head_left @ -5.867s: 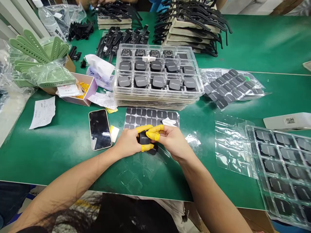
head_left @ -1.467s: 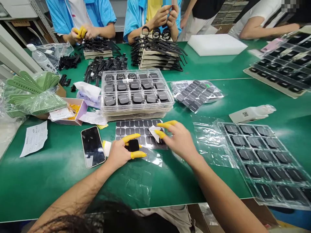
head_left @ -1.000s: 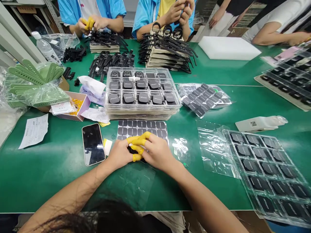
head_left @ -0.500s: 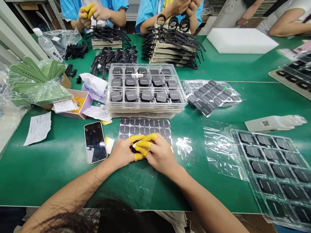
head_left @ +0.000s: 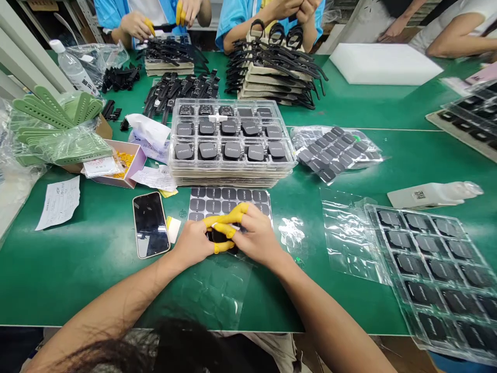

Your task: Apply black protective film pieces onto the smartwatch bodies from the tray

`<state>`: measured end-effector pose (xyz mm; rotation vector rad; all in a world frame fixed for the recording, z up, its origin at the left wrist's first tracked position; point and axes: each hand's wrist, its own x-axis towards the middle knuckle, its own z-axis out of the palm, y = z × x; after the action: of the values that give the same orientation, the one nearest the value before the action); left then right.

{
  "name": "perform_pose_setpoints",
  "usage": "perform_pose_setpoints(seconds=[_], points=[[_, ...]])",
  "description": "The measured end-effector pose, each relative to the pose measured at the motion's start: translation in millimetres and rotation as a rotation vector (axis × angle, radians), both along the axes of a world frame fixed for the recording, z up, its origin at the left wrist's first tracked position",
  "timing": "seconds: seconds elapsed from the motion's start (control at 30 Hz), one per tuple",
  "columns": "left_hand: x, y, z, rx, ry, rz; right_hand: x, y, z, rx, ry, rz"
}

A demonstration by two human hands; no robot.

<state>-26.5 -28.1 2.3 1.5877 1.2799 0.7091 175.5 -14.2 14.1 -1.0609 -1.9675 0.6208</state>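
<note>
A small black smartwatch body (head_left: 218, 237) is held between my two hands, low over the table at the lower middle; fingers cover much of it. My left hand (head_left: 193, 241) grips it from the left, with yellow finger cots on thumb and index finger. From the right, my right hand (head_left: 259, 237) closes on it, also with yellow cots; its fingertips meet the left ones above the watch. Just beyond my hands lies a sheet of dark rounded-square stickers (head_left: 213, 205), its near part hidden by them.
Beyond the sheet stands a stack of clear trays (head_left: 233, 173) with watch bodies. A phone (head_left: 151, 225) lies left; another clear tray (head_left: 427, 241), a plastic film (head_left: 345, 233) and a white bottle (head_left: 427, 195) lie right. Co-workers sit opposite behind piled black straps (head_left: 272, 67).
My right fingers have shifted on the watch, and more of its dark face shows. Across the table, a co-worker's yellow-tipped hands have lowered and moved apart. The view has shifted slightly.
</note>
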Motion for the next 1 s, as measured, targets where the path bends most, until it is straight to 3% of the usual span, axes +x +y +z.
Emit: perform_pose_setpoints(seconds=[0.07, 0.17, 0.3, 0.43, 0.5, 0.6, 0.67, 0.8, 1.0], points=[[0, -1, -1.1, 0.002, -0.013, 0.036, 2, 1, -1.2, -0.014, -0.027, 0.004], [-1, -1, -3.0, 0.047, -0.024, -0.001, 5, 2, -2.8, -0.022, -0.031, 0.156], [-2, -1, -3.7, 0.015, -0.079, 0.065, 6, 2, -3.7, 0.026, -0.007, 0.027], [-3, -1, -2.9, -0.015, -0.117, 0.05, 3, 3, -5.0, -0.006, 0.03, 0.103], [-2, -1, -2.5, -0.033, -0.134, 0.064, 5, 6, -4.8, -0.02, -0.009, -0.007], [1, -3, -1.7, -0.068, -0.172, 0.156, 18, 7, -2.7, 0.025, -0.117, -0.299], [1, -4, -1.2, -0.067, -0.194, 0.197, 28, 4, -1.9, 0.022, -0.136, -0.281], [0, -6, -1.1, 0.004, -0.218, 0.199, 34, -2, -4.9, -0.163, -0.08, -0.043], [-1, -6, -1.4, 0.132, -0.242, 0.178, 31, 2, -3.9, -0.442, 0.137, -0.163]])
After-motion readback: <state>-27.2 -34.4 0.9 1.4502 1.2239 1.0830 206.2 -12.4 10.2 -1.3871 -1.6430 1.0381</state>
